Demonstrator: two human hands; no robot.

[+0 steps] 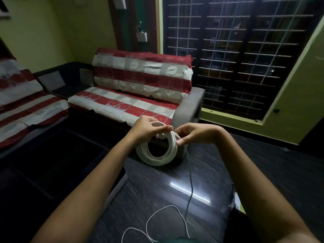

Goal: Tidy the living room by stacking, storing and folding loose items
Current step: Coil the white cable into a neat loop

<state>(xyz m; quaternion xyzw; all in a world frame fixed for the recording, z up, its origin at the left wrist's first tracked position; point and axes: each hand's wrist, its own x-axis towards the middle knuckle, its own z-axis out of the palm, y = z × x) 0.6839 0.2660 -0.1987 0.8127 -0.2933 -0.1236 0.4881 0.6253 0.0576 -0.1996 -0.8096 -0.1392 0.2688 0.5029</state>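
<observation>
A coil of white cable (pixel 154 157) hangs in the air above the far end of a dark glossy table (pixel 157 195). My left hand (pixel 147 128) grips the top of the coil, its fingers curled through the loops. My right hand (pixel 191 133) pinches the cable at the coil's upper right side. A thin dark cord (pixel 190 181) drops from near my right hand down onto the table. A loose thin white wire (pixel 164 223) lies in loops on the near part of the table.
A sofa with a red and white striped cover (pixel 133 95) stands behind the table, with a second covered seat (pixel 22 102) at left. A barred window (pixel 236 50) fills the right wall. A dark packet (pixel 235 202) lies under my right forearm at the table's right edge.
</observation>
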